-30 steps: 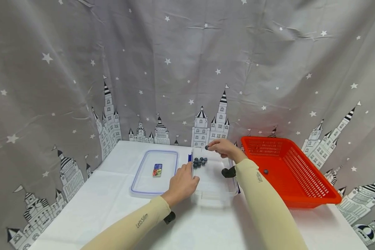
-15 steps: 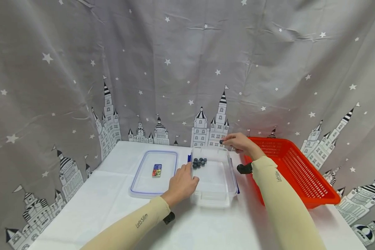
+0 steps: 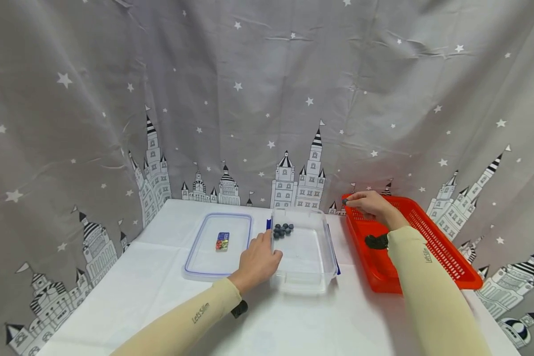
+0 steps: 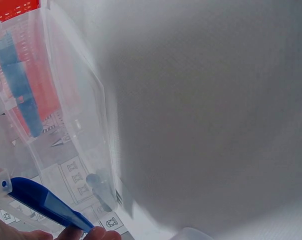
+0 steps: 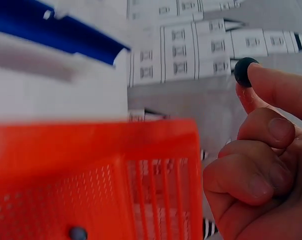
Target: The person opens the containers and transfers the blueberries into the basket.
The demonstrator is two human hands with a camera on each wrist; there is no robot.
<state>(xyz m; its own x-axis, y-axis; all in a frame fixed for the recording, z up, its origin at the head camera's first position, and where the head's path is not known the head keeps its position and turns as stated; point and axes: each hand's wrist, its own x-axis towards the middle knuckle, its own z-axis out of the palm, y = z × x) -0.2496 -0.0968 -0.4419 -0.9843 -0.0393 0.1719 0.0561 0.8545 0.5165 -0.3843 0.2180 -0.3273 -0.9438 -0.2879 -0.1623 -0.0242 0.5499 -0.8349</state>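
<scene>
My right hand (image 3: 370, 205) pinches a blueberry (image 5: 245, 71) between thumb and index finger, its other fingers curled into the palm. It is over the back left corner of the red basket (image 3: 445, 247). Inside that basket lies another blueberry (image 5: 78, 233); the arm hides it in the head view. My left hand (image 3: 259, 259) holds the left wall of the clear plastic container (image 3: 304, 282), fingertips against its blue latch (image 4: 43, 202). Several blueberries (image 3: 282, 231) sit grouped in the container's back left part.
A clear lid (image 3: 200, 259) with a blue seal lies left of the container, bearing a small colourful label (image 3: 222, 242). White cloth (image 3: 267, 326) covers the table. Behind it hangs a grey curtain (image 3: 249, 59) printed with castles and stars.
My right hand has carried the blueberry rightward from above the container to the red basket's back left corner. My left hand stays at the container's left wall.
</scene>
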